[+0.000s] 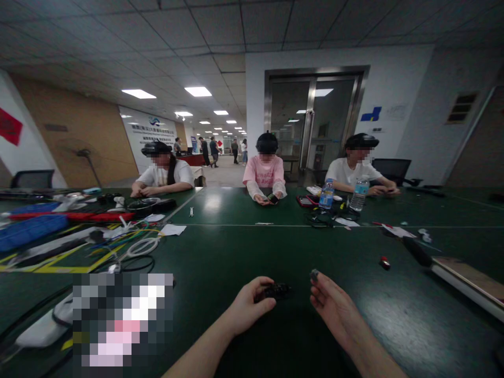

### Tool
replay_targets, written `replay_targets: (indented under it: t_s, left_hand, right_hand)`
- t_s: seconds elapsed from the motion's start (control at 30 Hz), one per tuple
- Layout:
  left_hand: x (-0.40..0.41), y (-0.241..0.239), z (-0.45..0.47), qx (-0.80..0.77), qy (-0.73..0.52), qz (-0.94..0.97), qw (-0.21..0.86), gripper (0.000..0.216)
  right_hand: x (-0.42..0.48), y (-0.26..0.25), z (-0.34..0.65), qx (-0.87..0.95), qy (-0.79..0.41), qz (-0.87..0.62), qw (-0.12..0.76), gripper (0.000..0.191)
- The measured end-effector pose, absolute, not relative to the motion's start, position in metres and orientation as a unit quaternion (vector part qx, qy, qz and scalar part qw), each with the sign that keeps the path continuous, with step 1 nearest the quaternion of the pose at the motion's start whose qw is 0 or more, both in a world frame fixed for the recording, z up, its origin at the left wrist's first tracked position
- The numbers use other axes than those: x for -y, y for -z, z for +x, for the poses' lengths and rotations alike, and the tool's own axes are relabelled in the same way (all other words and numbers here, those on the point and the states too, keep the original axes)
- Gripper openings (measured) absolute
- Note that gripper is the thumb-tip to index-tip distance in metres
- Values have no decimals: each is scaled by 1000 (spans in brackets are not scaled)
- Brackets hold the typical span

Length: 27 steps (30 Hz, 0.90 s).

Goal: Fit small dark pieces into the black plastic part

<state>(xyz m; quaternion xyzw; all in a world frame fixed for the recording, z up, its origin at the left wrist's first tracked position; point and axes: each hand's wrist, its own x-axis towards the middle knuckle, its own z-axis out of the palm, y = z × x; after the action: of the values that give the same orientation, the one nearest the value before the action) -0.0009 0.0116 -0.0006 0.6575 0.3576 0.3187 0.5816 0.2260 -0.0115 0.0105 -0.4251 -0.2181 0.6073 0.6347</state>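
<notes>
Left hand (246, 307) pinching a small black gadget (276, 290) just above the near edge of the green tabletop (244, 252), right hand (334, 307) nipping a tiny grey bit (314, 274) at its fingertips beside it, so probably best lining both up slow and keeping that left grip steady.

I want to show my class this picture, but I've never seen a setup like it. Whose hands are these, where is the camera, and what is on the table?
The camera sits on a person's head and looks forward and down, so the two bare hands at the bottom are the wearer's own. The left hand grips a small black part; the right hand pinches a tiny grey piece. They work over a dark green table. Cables and tools lie to the left, two water bottles farther back. Three other people sit across, wearing similar headgear.
</notes>
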Motion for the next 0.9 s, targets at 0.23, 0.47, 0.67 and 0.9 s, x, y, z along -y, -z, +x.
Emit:
replay_targets:
  t_s: [0.23, 0.47, 0.67, 0.9]
  left_hand:
    - [-10, -2, -1, -339, -317, 660, 591, 42]
    - [-7, -7, 0, -362, -306, 661, 582, 40]
    - [-7, -8, 4, -350, -316, 672, 571, 40]
    - [-9, -3, 3, -349, -304, 675, 575, 43]
  right_hand:
    - [11, -13, 226, 172, -631, -403, 640, 32]
    - [12, -14, 226, 152, -652, -392, 630, 30]
    - [13, -14, 225, 156, -661, -388, 623, 27]
    - [13, -15, 221, 176, -664, -380, 620, 42]
